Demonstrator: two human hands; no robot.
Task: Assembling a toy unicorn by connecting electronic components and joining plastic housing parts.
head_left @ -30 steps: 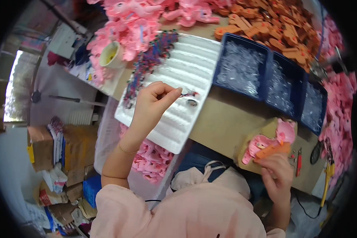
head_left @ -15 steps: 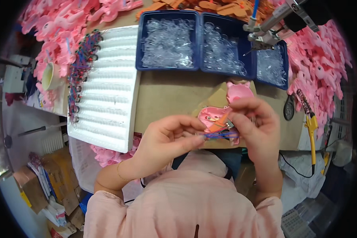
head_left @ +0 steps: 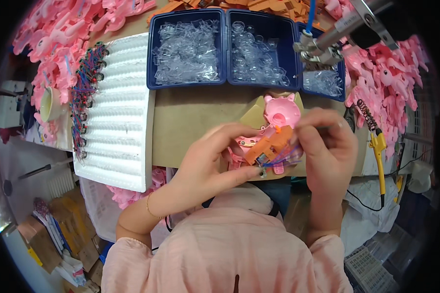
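An orange plastic housing (head_left: 275,145) is gripped at its lower left end between the thumb and fingers of my left hand (head_left: 220,158). Blue and purple wires (head_left: 284,156) run from it toward my right hand (head_left: 327,144), whose bent fingers pinch near their blurred far ends. Beneath the housing lies a pink animal-shaped shell (head_left: 282,110), hollow side up, with an eared head and a body partly hidden by my left fingers. The shell rests on a yellowish block (head_left: 252,108) on the brown work surface.
Blue bins (head_left: 226,46) of clear plastic parts line the back. At left stands a white ridged tray (head_left: 120,122) with bundled wired parts (head_left: 85,97). A yellow soldering iron (head_left: 378,144) hangs at right. Above it juts a metal machine arm (head_left: 327,46). Pink shells (head_left: 388,88) pile up at right.
The orange housing has come up and turned over the shell, now in my left hand. My left hand no longer pinches the blue wires. The right hand has drawn slightly right. The view has shifted.
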